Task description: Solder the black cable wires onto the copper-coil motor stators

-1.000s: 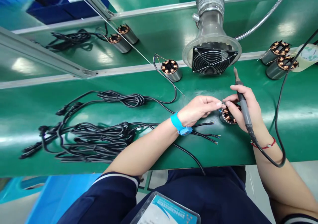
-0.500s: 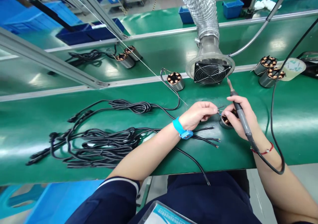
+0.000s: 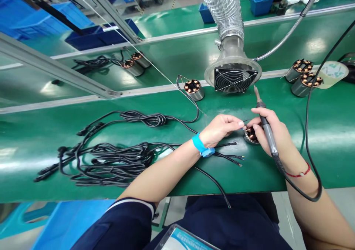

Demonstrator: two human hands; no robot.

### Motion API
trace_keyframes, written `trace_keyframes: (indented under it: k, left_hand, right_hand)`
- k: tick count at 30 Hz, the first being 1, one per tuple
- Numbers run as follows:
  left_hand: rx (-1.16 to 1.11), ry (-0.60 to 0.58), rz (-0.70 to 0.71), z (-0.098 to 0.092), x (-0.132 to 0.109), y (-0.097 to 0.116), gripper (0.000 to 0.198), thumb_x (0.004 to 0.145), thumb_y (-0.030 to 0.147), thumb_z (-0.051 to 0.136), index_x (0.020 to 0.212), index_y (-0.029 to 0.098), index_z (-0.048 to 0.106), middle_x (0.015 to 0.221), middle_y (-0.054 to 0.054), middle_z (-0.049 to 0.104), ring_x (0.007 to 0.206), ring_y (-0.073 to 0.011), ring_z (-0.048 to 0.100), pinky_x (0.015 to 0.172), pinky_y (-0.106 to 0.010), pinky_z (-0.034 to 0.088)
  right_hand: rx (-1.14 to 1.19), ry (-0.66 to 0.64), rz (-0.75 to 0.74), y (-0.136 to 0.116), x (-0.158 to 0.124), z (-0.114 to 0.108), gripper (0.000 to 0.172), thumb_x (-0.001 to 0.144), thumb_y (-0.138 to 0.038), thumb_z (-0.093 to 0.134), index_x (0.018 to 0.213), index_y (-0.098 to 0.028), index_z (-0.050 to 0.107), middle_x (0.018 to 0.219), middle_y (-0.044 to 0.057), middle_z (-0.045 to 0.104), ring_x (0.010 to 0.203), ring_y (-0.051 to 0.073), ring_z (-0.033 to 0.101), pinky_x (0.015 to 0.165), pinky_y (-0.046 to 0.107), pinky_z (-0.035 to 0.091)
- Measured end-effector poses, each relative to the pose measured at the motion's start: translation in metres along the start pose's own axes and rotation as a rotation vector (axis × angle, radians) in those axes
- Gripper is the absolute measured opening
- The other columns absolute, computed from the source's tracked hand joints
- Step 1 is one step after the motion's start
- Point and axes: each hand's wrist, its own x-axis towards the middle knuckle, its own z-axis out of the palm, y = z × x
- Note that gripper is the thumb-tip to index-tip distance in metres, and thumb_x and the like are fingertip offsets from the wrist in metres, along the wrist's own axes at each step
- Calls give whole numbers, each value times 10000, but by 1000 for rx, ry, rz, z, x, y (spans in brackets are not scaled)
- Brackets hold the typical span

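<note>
My left hand (image 3: 222, 129), with a blue strap at its wrist, pinches a thin wire (image 3: 242, 128) between thumb and fingertips. Close beside it, my right hand (image 3: 273, 132) is closed around a soldering iron (image 3: 267, 128), whose tip points up and away from me. The thumb and forefinger of that hand also meet near the wire ends. Beneath the fingertips stands a motor stator (image 3: 251, 136) with copper windings, partly covered by my right hand. Black cables (image 3: 122, 157) lie bundled to the left, and their stripped ends (image 3: 238, 161) fan out below my left hand.
A fume extractor (image 3: 235, 80) hangs behind my hands on a silver duct. Another stator (image 3: 194, 90) with a cable stands left of it. Two more stators (image 3: 303, 84) stand at the right beside a yellowish container (image 3: 331, 74). The iron's cord (image 3: 307, 132) loops down the right side.
Both hands have come slightly closer together at the fingertips over the stator. The soldering iron stays in my right hand, and the whole view has shifted a little.
</note>
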Motion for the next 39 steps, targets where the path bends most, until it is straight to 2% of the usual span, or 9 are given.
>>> trace_keyframes:
  k: [5,9,12,16,21,26,31,36,39]
  left_hand:
    - [91,-90,17,-6,0,3,431,666,510,742,777,107,633,501,89,390,455,-27,234,461,-202,121]
    - [162,-170,67,-17,1,10,310,694,376,719,808,146,544,594,72,457,496,-45,357,471,-179,245]
    - [281,-207,302,-23,-2,15,251,725,305,697,797,160,505,695,48,498,593,-64,437,577,-196,375]
    - [672,-220,606,-25,-10,19,105,862,248,563,837,154,603,812,-30,592,765,-123,536,747,-256,448]
    - [971,-146,855,-21,-11,10,225,949,237,473,975,166,685,851,-68,619,805,-135,579,746,-237,467]
    - [1136,-85,857,-18,-9,3,326,986,316,399,959,190,699,812,-58,618,762,-132,574,712,-231,455]
    - [1168,-131,803,-14,-16,9,295,980,306,409,916,180,668,754,-35,616,703,-125,560,663,-226,423]
    - [1270,-70,834,-10,-22,11,251,972,241,419,885,171,643,735,-16,602,675,-122,544,597,-237,366]
    - [1324,-39,807,-7,-23,10,245,978,243,416,911,174,642,753,-14,603,694,-124,551,605,-235,369]
  right_hand:
    - [-19,110,-18,4,-1,1,443,828,-132,489,1238,-299,464,873,-15,719,762,154,690,721,311,566]
    - [-26,155,-25,7,-2,1,441,838,-151,508,1248,-300,448,823,-29,691,715,145,670,673,292,550]
    - [-60,127,-55,3,-1,-1,409,838,-178,534,1225,-285,454,752,-42,655,650,147,643,654,298,540]
    - [-155,84,-102,-11,-9,2,351,856,-192,539,1192,-273,475,755,-29,691,699,179,671,717,346,541]
    - [-103,156,-140,-16,-25,13,441,859,-140,552,1267,-262,436,856,7,730,795,189,703,741,361,532]
    - [-57,168,-177,-14,-28,12,467,852,-133,550,1279,-268,419,800,-11,697,752,182,673,749,376,512]
    - [-125,167,-157,-17,-24,9,419,857,-154,561,1238,-275,433,681,-50,609,622,163,593,670,346,470]
    - [-305,113,-184,-9,-20,4,269,885,-216,563,1137,-271,487,760,-14,651,673,180,594,664,355,425]
    - [-335,84,-170,-3,-19,-1,258,887,-245,576,1132,-267,495,779,-10,665,681,186,594,685,366,415]
